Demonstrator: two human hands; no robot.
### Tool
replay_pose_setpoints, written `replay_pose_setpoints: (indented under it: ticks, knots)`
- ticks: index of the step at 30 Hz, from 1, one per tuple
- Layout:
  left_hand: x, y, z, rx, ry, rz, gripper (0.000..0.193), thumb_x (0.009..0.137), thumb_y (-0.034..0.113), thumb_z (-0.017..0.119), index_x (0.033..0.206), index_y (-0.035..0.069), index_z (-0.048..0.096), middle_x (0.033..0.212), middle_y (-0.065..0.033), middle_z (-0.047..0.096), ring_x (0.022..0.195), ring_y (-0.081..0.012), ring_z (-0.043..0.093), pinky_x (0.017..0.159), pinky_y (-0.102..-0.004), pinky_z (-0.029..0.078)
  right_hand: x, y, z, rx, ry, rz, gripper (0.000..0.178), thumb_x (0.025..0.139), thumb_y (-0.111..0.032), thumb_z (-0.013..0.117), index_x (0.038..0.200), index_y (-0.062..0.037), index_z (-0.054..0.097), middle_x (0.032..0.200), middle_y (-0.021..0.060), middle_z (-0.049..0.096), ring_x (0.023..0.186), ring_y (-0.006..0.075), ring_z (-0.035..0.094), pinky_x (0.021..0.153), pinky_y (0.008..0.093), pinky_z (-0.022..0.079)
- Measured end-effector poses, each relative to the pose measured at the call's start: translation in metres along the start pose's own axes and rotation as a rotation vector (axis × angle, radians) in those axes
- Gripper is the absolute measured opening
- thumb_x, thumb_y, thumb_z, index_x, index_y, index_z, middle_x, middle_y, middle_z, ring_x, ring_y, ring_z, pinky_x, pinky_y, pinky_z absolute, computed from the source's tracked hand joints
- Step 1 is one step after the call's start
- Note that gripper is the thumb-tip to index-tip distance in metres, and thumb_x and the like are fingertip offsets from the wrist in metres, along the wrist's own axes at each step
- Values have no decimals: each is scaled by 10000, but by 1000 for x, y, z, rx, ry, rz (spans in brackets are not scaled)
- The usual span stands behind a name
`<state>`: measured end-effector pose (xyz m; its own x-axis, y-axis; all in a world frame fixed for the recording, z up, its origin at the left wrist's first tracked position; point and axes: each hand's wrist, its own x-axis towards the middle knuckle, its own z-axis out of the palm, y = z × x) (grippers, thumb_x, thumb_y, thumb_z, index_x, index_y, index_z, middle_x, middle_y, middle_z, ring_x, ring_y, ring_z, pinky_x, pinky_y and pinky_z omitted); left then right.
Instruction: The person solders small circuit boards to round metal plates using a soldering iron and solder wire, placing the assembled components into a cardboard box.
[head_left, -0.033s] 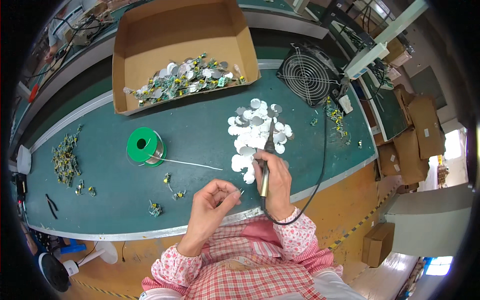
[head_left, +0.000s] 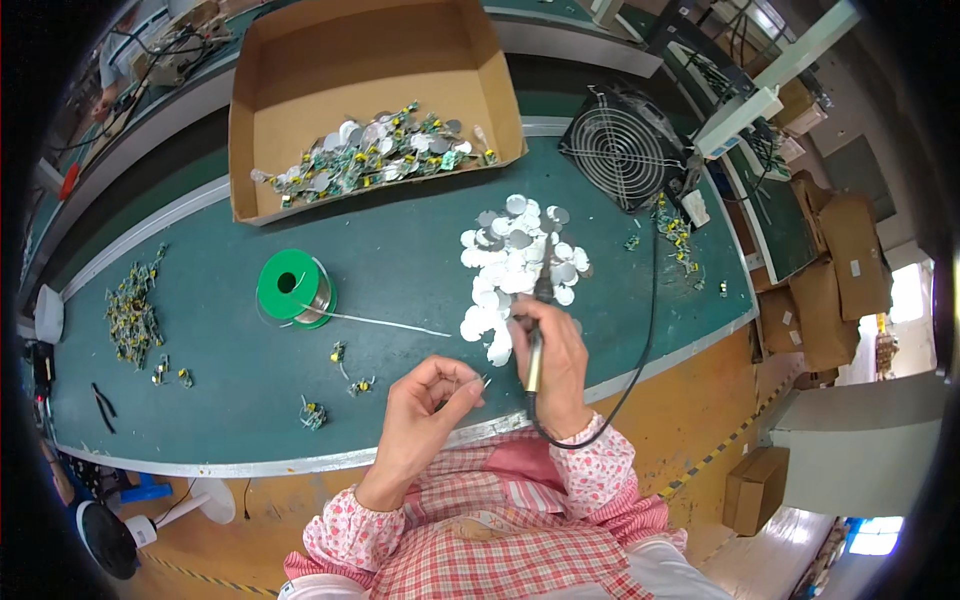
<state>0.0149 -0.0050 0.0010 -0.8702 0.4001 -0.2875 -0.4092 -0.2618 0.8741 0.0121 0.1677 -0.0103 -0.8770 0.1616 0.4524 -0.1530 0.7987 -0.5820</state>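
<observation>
Dozens of small green-and-yellow circuit boards (head_left: 133, 315) lie heaped at the left of the tabletop (head_left: 220, 400); they look light and tangled, so gripping one by its board edge should spare the fine leads. Next comes a green spool (head_left: 272, 285), its pale strand (head_left: 390, 325) reaching right; the wire looks soft and easily bent, best held close to its free end. The left hand (head_left: 425, 405) hovers near the front edge, thumb and fingers pinched together on a thin, pale-tipped piece (head_left: 487, 381). Mostly hidden, it is probably almost weightless and suits a light pinch. Farther back, round silvery discs (head_left: 490, 300) overlap in a loose pile; thin and likely slippery, they call for a hold at the rim. The soldering iron (head_left: 534, 368) slants over them, the right hand (head_left: 560, 362) clamped around it. Rigid and probably modest in weight, it may be hot at the front, so hold it farther back, allowing for drag from the black cord (head_left: 654, 290).
</observation>
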Motion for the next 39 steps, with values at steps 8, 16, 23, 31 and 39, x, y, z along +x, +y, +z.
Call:
replay_pose_setpoints:
  ticks: [8, 16, 23, 31, 39]
  knots:
    - [-3, -3, -6, -20, 17, 7, 86, 906, 48, 591, 964, 0, 549, 805, 3, 579, 716, -54, 560, 659, -193, 445, -9, 3, -15, -18, -24, -92, 274, 713, 38, 711, 940, -57, 590, 839, 86, 625, 746, 270, 583, 651, 350, 462]
    - [-1, -2, -2, 24, 34, -1, 71, 910, 62, 583, 944, 12, 545, 784, 10, 559, 654, -44, 497, 580, -179, 390, -11, 3, -1, 57, -85, -84, 256, 744, 19, 721, 942, -48, 573, 840, 79, 647, 685, 197, 628, 597, 291, 483]
    - [-2, -2, -3, 34, 31, -18, 66, 898, 45, 591, 935, 12, 548, 814, -12, 576, 679, -61, 505, 613, -197, 413, -27, -1, -5, 339, -94, 65, 253, 777, 42, 699, 969, -22, 548, 802, 79, 627, 647, 131, 627, 561, 258, 485]
    - [-2, 0, -7, 34, 51, 10, 88, 907, 79, 602, 946, 14, 558, 790, 12, 578, 661, -31, 506, 578, -169, 395, -22, -8, -14, 104, -136, -66, 318, 692, -16, 770, 937, -57, 571, 796, 72, 590, 666, 197, 575, 587, 308, 458]
    - [-2, -1, -10, 136, 57, 11, 80, 906, 83, 605, 937, 24, 560, 734, 29, 566, 651, -18, 498, 580, -172, 395, -34, -16, -5, -5, -118, -113, 333, 697, -40, 767, 963, -75, 569, 823, 45, 601, 716, 217, 578, 675, 334, 417]
